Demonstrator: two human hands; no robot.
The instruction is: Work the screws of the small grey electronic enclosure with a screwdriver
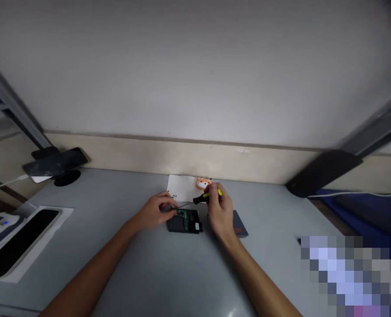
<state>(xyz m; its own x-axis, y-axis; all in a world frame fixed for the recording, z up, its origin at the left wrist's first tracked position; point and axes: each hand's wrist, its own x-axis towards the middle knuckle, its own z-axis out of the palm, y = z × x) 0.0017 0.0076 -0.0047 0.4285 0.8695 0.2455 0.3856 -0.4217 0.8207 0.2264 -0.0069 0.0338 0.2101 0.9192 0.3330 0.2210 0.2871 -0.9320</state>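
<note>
A small black drive case [182, 224] with a green circuit board [183, 215] showing on top lies on the grey table [132, 264]. My left hand [156, 210] rests on its left end, fingers curled and pressing it down. My right hand [219, 211] is closed round a screwdriver [206, 197] with a black and yellow handle. Its thin shaft slants left and down, and the tip meets the board near my left fingertips.
A white paper [182, 188] with tiny dark screws lies behind the case, an orange animal figure [203, 182] on it. A grey flat cover [240, 223] lies right of my hand. A phone on a stand [55, 163] is far left, a black tray [17, 242] near left.
</note>
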